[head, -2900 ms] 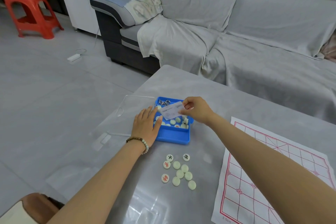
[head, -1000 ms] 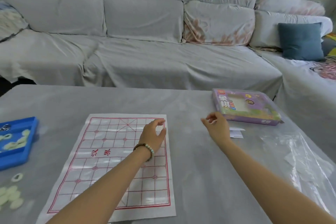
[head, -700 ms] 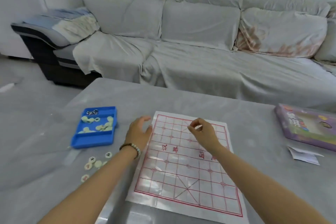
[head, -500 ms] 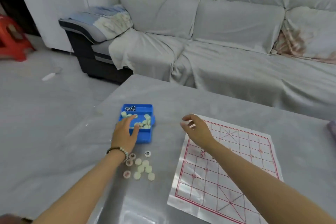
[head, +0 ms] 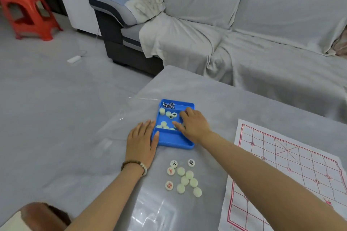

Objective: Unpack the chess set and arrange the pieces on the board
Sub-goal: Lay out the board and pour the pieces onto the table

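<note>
The tray (head: 172, 142) sits near the worktop's (head: 216, 90) left edge. The left grip (head: 141, 140) lies flat and spread beside it, thumb against the tray's left wall. The right grip (head: 193, 125) reaches into the tray, fingers bent down among the pieces (head: 170, 114); I cannot tell if it pinches one. A loose cluster (head: 185, 178) of pieces lies just on the near side of the tray. The board (head: 293, 170) lies toward the right edge.
</note>
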The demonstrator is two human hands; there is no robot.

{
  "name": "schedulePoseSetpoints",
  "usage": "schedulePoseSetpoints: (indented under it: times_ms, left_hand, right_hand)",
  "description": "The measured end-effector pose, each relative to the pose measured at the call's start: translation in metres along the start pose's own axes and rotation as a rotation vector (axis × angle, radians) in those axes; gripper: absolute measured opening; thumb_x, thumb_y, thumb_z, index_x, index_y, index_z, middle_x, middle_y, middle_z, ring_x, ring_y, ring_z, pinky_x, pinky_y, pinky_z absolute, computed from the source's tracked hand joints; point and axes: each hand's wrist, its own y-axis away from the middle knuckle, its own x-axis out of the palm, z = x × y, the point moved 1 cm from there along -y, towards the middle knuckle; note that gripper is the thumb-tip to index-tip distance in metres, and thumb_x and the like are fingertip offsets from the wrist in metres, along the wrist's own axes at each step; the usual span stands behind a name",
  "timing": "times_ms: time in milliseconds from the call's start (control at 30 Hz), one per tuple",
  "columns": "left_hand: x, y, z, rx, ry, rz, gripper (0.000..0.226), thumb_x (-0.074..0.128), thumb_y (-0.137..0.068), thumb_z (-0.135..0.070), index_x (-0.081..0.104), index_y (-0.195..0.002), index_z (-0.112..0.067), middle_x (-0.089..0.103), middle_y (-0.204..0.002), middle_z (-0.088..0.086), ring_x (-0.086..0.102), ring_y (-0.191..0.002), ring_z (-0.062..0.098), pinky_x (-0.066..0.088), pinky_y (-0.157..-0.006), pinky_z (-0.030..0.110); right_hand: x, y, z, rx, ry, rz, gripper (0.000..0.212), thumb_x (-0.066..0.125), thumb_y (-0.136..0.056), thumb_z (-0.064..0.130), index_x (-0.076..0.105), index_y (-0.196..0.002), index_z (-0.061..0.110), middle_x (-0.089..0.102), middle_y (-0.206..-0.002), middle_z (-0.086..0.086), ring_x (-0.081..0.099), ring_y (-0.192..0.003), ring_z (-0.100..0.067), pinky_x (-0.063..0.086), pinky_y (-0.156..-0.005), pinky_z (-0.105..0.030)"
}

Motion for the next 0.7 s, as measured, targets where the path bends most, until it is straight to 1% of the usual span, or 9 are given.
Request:
schedulePoseSetpoints:
  times_ms: [67,100,200,300,367,433,500,600,700]
  left_hand:
    - [0.001,0.000,0.000,-0.004,0.000,0.000,0.076,-0.002,-0.082,-0.056,0.030,-0.143,-0.022,0.034,-0.147,-0.002,0.026,-0.137,0.018,0.017,-0.112,0.031]
    - [0.001,0.000,0.000,-0.005,0.000,0.002,0.077,-0.003,-0.082,-0.056,0.029,-0.143,-0.023,0.033,-0.148,-0.003,0.025,-0.138,0.017,0.016,-0.112,0.030]
    - [0.000,0.000,-0.001,-0.009,0.004,0.013,0.079,-0.006,-0.080,-0.057,0.026,-0.144,-0.024,0.030,-0.149,-0.004,0.021,-0.139,0.015,0.013,-0.112,0.028]
    - [0.002,0.000,0.001,-0.010,0.001,0.013,0.079,-0.007,-0.081,-0.059,0.026,-0.144,-0.024,0.031,-0.149,-0.005,0.021,-0.139,0.015,0.013,-0.112,0.028]
    - [0.002,0.000,0.002,-0.006,0.001,0.007,0.083,-0.011,-0.082,-0.063,0.029,-0.143,-0.024,0.034,-0.147,-0.004,0.025,-0.138,0.015,0.015,-0.111,0.028]
    - [0.002,0.000,0.002,-0.002,0.001,0.002,0.088,-0.017,-0.080,-0.064,0.032,-0.142,-0.023,0.036,-0.146,-0.004,0.027,-0.137,0.016,0.017,-0.111,0.030]
    - [0.002,0.000,0.002,0.000,-0.006,0.009,0.085,-0.014,-0.081,-0.063,0.031,-0.142,-0.024,0.036,-0.146,-0.004,0.027,-0.137,0.015,0.016,-0.111,0.029]
    - [0.002,0.000,0.002,-0.004,-0.008,0.010,0.087,-0.016,-0.081,-0.064,0.032,-0.141,-0.024,0.036,-0.146,-0.005,0.028,-0.137,0.015,0.016,-0.111,0.029]
    - [0.002,0.000,0.001,-0.007,-0.006,0.012,0.091,-0.019,-0.079,-0.065,0.032,-0.141,-0.023,0.036,-0.146,-0.004,0.027,-0.137,0.015,0.016,-0.111,0.029]
  right_hand:
    - [0.006,-0.002,0.005,-0.009,0.019,-0.029,0.053,0.030,-0.096,0.052,0.047,-0.119,0.008,0.047,-0.116,-0.009,0.047,-0.104,-0.026,0.030,-0.093,-0.031]
    - [0.008,-0.002,0.007,-0.012,-0.010,-0.040,0.052,0.030,-0.095,0.052,0.048,-0.117,0.009,0.048,-0.113,-0.008,0.048,-0.101,-0.026,0.032,-0.091,-0.031]
    - [0.010,-0.001,0.010,-0.027,-0.102,-0.014,0.047,0.031,-0.095,0.052,0.048,-0.113,0.012,0.050,-0.106,-0.006,0.051,-0.096,-0.024,0.040,-0.079,-0.033]
    - [0.008,-0.001,0.013,-0.065,-0.067,0.006,0.046,0.030,-0.096,0.051,0.050,-0.112,0.014,0.050,-0.103,-0.005,0.050,-0.094,-0.023,0.043,-0.074,-0.035]
    - [0.008,-0.001,0.015,-0.084,-0.057,-0.003,0.044,0.029,-0.096,0.050,0.052,-0.109,0.014,0.051,-0.100,-0.004,0.052,-0.089,-0.023,0.044,-0.072,-0.036]
    - [0.007,-0.001,0.016,-0.092,-0.078,-0.012,0.041,0.029,-0.097,0.046,0.054,-0.104,0.014,0.053,-0.097,-0.002,0.054,-0.085,-0.022,0.044,-0.068,-0.035]
    - [0.006,0.000,0.017,-0.095,-0.104,-0.020,0.038,0.030,-0.098,0.043,0.055,-0.094,0.014,0.050,-0.091,0.001,0.053,-0.079,-0.022,0.043,-0.066,-0.035]
    - [0.005,0.001,0.018,-0.094,-0.136,-0.033,0.035,0.034,-0.098,0.039,0.046,-0.074,0.016,0.046,-0.075,0.004,0.047,-0.068,-0.019,0.039,-0.061,-0.034]
    - [0.005,-0.001,0.018,-0.051,-0.138,-0.060,0.037,0.036,-0.097,0.039,0.048,-0.071,0.016,0.048,-0.066,0.003,0.046,-0.062,-0.018,0.033,-0.056,-0.030]
